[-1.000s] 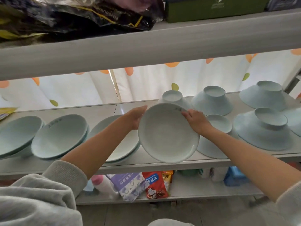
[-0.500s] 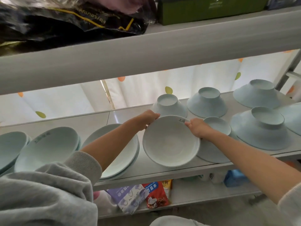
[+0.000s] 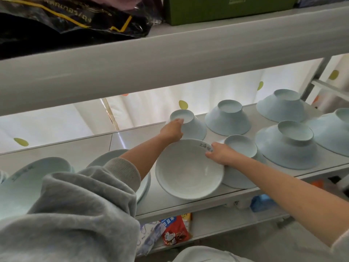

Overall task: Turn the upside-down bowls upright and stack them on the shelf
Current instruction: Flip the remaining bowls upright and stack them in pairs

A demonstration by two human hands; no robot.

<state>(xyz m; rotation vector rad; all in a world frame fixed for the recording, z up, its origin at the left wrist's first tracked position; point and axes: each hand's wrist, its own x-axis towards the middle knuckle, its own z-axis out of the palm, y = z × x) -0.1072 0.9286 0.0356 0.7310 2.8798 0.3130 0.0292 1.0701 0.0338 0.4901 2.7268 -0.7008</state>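
six pale blue round ceramic bowls [image 3: 289,146] are sitting upside down on the right half of the grey metal shelf [image 3: 132,138]. one more, an off-white round ceramic bowl [image 3: 188,169], is sitting mouth-up near the front edge of that shelf at centre view, with dark lettering showing on its inner far wall. its right rim is overlapping the nearest upside-down bowl [image 3: 243,148]; cannot tell if they are touching. right hand [image 3: 220,154] is grasping the far right rim of the off-white round ceramic bowl, fingers curling over the edge into the inside. left hand [image 3: 172,130] is hovering at the far left rim, fingertips lying against the foot of the small upside-down bowl [image 3: 192,127] at the back; cannot tell whether it is gripping anything or resting loose. left forearm is crossing over a stack of upright pale blue bowls [image 3: 146,186] just left of the off-white one. another upright stack [image 3: 37,173] is sitting further left, partly hidden by the grey fleece sleeve [image 3: 75,205]. black plastic bag [image 3: 66,21] and green cardboard box [image 3: 226,8] are lying on the shelf above. red snack packet [image 3: 175,231] is lying on the shelf below. white curtain with coloured dots [image 3: 151,104] is hanging behind.
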